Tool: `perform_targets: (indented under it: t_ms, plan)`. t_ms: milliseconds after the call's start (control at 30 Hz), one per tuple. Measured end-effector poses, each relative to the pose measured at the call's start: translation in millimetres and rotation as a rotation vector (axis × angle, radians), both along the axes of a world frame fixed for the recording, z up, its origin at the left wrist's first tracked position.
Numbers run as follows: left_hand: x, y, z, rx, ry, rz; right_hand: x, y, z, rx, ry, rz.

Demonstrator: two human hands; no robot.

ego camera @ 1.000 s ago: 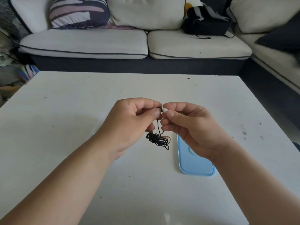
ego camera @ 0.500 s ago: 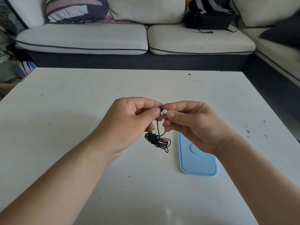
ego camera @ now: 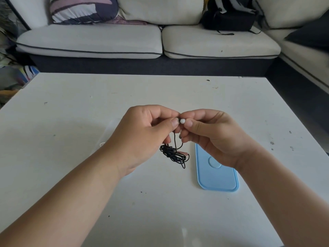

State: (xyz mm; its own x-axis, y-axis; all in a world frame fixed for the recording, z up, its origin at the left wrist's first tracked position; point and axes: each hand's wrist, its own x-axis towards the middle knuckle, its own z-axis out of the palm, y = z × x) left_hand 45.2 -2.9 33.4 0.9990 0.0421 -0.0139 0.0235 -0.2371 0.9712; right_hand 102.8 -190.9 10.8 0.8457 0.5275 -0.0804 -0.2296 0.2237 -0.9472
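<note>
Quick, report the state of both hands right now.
Left hand: closed, pinching the black cord.
Right hand: closed, pinching the small white bead.

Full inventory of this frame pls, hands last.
scuffed table: 1, white, foreground
small round bead: 1, white, held above table centre
thin black cord: 1, black, hangs tangled below bead
flat rounded plastic lid: 1, light blue, on table, right of cord
fabric sofa: 1, cream, dark piping, behind table
striped cushion: 1, navy-pink-white, sofa left
soft bag: 1, black, sofa right
plain cushion: 1, dark, far right
left hand: 1, pinches cord
right hand: 1, pinches bead
</note>
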Motion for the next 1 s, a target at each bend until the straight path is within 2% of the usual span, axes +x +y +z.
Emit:
perform_targets:
  t_ms: [300,600,1000]
  plan:
    - [-1.9,-2.1,-4.7,0.065,-0.041,-0.007,0.4,-1.5,-2.4,-0.030,0.021,0.008]
    - [-1.5,-3.8,-7.5,-0.006,-0.035,0.019,0.1,-3.2,-0.8,-0.056,-0.039,0.002]
    - [1.4,-6.4,-10.6,-0.002,-0.098,0.072,-1.5,-3.5,4.2,0.032,0.141,-0.041]
